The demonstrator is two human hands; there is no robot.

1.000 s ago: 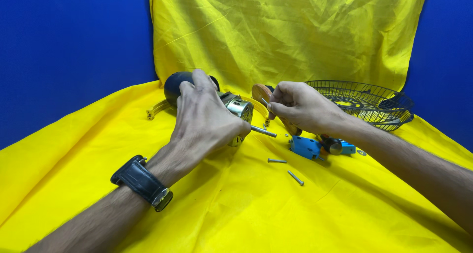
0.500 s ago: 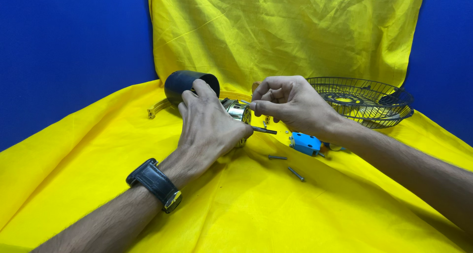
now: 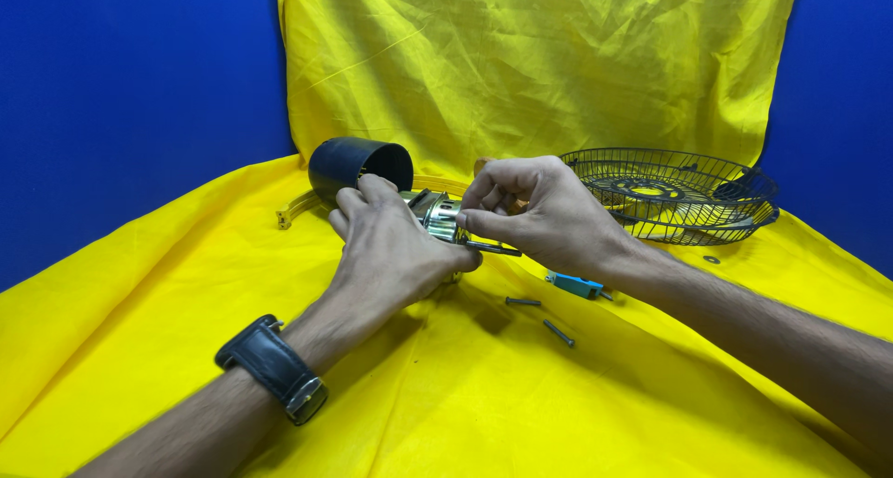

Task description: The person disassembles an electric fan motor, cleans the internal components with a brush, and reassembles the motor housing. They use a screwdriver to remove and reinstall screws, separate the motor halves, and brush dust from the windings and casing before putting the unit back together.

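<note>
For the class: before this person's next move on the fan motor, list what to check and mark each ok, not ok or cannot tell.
1. Left hand steadies the fan motor: ok.
2. Right hand fingertips pinch at the motor's shaft: ok.
3. Loose screws lie in sight on the yellow cloth: ok.
4. Wire fan guard sits apart from both hands: ok.
5. Black housing off the motor: ok.
6. Whether the motor is fully seated: cannot tell.

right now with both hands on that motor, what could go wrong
The two loose screws lie on sloping yellow cloth just below the right hand; a nudge could roll them off. The motor sits on soft, wrinkled cloth, held only by the left hand, so it may tip. The black cover lies on its side and might roll.
</note>
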